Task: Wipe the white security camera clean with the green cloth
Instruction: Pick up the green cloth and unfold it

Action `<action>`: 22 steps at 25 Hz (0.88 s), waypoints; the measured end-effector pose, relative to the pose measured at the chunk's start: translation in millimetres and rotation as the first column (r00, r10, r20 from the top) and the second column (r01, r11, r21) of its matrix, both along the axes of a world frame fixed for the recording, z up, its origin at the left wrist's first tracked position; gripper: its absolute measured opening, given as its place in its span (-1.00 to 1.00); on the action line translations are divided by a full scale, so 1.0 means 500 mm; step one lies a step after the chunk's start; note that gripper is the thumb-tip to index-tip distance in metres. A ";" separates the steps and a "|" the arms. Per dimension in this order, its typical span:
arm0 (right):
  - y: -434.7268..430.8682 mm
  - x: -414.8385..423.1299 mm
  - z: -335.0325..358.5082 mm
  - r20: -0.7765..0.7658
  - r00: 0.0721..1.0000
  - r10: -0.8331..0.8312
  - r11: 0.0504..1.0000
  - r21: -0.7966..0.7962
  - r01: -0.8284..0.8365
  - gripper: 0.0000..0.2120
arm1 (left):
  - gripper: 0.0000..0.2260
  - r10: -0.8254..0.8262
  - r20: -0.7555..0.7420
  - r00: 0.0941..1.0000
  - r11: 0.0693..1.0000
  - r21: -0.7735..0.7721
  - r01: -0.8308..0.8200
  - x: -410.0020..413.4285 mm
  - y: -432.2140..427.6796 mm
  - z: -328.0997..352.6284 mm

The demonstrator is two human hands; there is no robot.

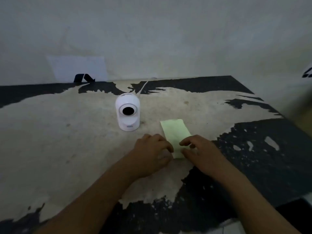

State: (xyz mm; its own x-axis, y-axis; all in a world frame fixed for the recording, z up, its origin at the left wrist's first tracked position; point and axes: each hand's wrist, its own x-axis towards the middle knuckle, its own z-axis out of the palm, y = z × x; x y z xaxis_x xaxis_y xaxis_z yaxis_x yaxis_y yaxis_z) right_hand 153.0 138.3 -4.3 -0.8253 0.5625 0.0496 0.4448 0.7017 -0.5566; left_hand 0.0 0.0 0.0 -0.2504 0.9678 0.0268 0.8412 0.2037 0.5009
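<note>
The white security camera (128, 112) stands upright in the middle of the worn table, its dark round lens facing me and a white cable running back from it. The pale green cloth (175, 132) lies folded flat to its right, a little nearer to me. My left hand (152, 154) rests at the cloth's near left edge with fingers curled. My right hand (200, 151) lies on the cloth's near right part, fingertips touching it. The cloth's near end is partly hidden by both hands. Whether either hand grips the cloth is unclear.
The table (67, 141) has a peeling black and beige top. A white sheet (77, 68) leans on the back wall with a small black stand (83, 78) before it. The table's right edge (273, 105) runs diagonally toward me.
</note>
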 end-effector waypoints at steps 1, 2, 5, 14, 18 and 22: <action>-0.004 0.008 -0.004 0.001 1.000 -0.012 1.000 0.001 0.012 -0.81 | -0.71 -0.008 -0.069 0.998 0.999 -0.046 0.005 0.016 0.011 -0.007; -0.006 0.013 -0.003 -0.004 0.999 -0.034 0.999 -0.008 0.034 -0.80 | -0.68 0.004 -0.136 0.991 0.999 -0.053 -0.012 0.029 0.020 -0.011; -0.016 0.029 -0.010 -0.022 0.999 -0.041 0.998 -0.058 0.040 -0.75 | -0.73 0.072 -0.233 0.970 0.997 -0.002 -0.075 0.055 0.038 -0.035; -0.041 0.018 0.027 -0.095 0.995 0.016 0.995 0.103 -0.006 -0.73 | -0.94 0.105 0.167 0.980 0.943 0.295 -0.151 0.037 0.010 0.047; -0.068 0.004 0.075 -0.300 0.954 0.015 0.992 -0.116 -0.052 -0.95 | -0.97 0.069 0.444 0.893 0.943 0.263 -0.203 0.031 -0.044 0.118; -0.094 -0.019 0.112 -0.348 0.934 0.077 0.964 -0.215 -0.159 -0.93 | -0.93 0.110 0.502 0.858 0.928 0.258 -0.270 0.025 -0.092 0.141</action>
